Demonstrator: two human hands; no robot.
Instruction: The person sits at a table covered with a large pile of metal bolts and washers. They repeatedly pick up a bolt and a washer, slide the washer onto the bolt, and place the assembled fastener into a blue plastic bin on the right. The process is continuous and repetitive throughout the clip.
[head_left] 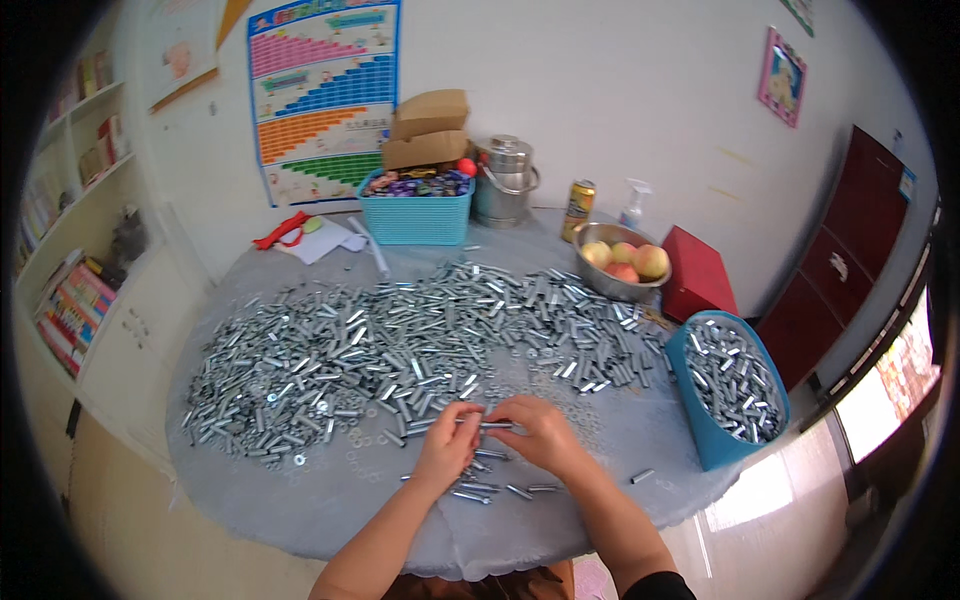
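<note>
Near the front of the table my two hands meet over a slim silvery bolt [497,425]. My left hand [447,445] is closed, fingers pinched round the bolt's left end. From the other side my right hand [545,432] pinches its right end between thumb and fingers. The fingers hide part of the bolt, so its exact fittings do not show. Beneath and in front of the hands lie several finished-looking metal bolts [475,492]. Behind them spreads a wide heap of loose metal sleeves [400,330], with small washers [565,405] scattered to the right of my hands.
A blue bin [704,440] full of metal sleeves stands at the right edge. Farther back are a steel bowl [620,290] of fruit, a red box [697,275], a yellow can [578,208], a metal pail [503,190] and a turquoise basket [415,222]. One sleeve [642,476] lies apart, front right.
</note>
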